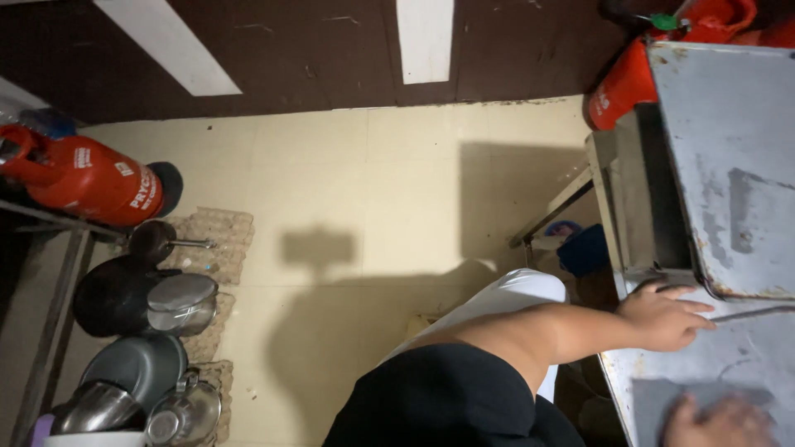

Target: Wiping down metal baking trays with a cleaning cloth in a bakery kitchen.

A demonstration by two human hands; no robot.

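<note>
Left hand flat on steel counter; right hand blurred.

The gas cylinder is red, the floor is pale cream, the wall is dark brown with white stripes, the metal table is grey, and the pots are silver and black.

Dim room, cream tile floor, dark far wall.
Floor carries hard shadows mid-scene; dark brown wall has two white strips. Left: red gas cylinder, pots on egg trays. Right: worn grey metal tabletop, another red cylinder behind.
</note>
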